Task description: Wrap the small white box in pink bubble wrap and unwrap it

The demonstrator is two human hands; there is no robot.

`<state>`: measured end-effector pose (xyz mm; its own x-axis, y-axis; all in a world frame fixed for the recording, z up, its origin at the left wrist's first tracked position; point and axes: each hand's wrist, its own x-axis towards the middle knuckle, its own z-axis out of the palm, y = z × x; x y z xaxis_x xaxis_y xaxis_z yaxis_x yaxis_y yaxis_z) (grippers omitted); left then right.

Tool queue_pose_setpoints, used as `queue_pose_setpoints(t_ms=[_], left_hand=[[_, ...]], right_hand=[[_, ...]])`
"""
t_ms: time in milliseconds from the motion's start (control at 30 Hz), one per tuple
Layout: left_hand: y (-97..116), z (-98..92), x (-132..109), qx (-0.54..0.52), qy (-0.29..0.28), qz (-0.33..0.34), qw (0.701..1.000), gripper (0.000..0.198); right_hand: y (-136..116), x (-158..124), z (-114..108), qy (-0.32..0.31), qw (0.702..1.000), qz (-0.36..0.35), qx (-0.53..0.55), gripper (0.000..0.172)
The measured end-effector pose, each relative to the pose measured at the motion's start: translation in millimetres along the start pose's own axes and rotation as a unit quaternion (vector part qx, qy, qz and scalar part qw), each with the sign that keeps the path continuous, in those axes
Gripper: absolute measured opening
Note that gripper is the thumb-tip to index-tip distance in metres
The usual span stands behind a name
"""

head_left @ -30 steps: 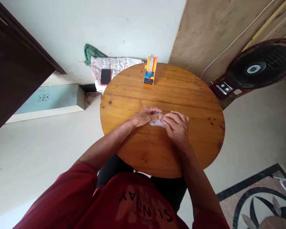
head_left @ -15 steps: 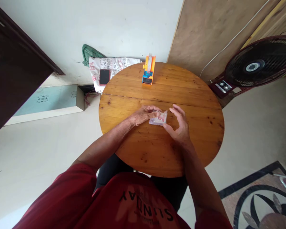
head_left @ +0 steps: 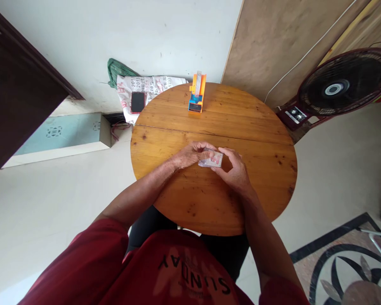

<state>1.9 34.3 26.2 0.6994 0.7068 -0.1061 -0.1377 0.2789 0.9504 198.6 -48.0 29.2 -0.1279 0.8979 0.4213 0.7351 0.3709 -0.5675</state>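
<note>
A small whitish packet with red print, wrapped in clear plastic, lies between my hands over the middle of the round wooden table. My left hand grips its left side, with the thumb on top and the fingers along the far edge. On the other side, my right hand curves around the packet's right end; its forefinger touches the far right corner and its thumb the near edge. What print lies under the left thumb is hidden.
An orange and blue tape dispenser stands at the table's far side. Left of it, a phone lies on a printed white sack beside a green bag. A dark red fan stands at the right.
My right hand has moved left and its fingers have closed in on the packet's right end. The plastic at that end now lies flatter. My left hand keeps its hold.
</note>
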Motion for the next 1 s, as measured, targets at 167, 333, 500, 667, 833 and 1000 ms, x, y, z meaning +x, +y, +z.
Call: queue_pose_setpoints(t_ms=[167, 333, 500, 667, 833, 1000], left_hand=[[1, -1.3, -2, 0.062, -0.008, 0.017, 0.998, 0.045], [-1, -0.9, -1, 0.064, -0.004, 0.029, 0.998, 0.043], [-2, 2.7, -3, 0.079, 0.011, 0.051, 0.995, 0.045], [0, 3.2, -4, 0.126, -0.007, 0.092, 0.988, 0.042], [-1, 0.1, 1, 0.230, -0.024, 0.180, 0.956, 0.023], [2, -2.4, 0, 0.327, -0.008, 0.219, 0.919, 0.022]], right_hand=[[-1, 0, -3, -0.016, 0.998, 0.052, 0.003, 0.052], [2, 2, -7, -0.054, 0.993, 0.100, 0.023, 0.052], [4, 2, -8, -0.058, 0.991, 0.115, 0.033, 0.054], [8, 1, -6, -0.060, 0.992, 0.103, 0.033, 0.056], [10, 1, -6, -0.060, 0.993, 0.100, 0.027, 0.057], [10, 1, -5, -0.064, 0.992, 0.103, 0.031, 0.057]])
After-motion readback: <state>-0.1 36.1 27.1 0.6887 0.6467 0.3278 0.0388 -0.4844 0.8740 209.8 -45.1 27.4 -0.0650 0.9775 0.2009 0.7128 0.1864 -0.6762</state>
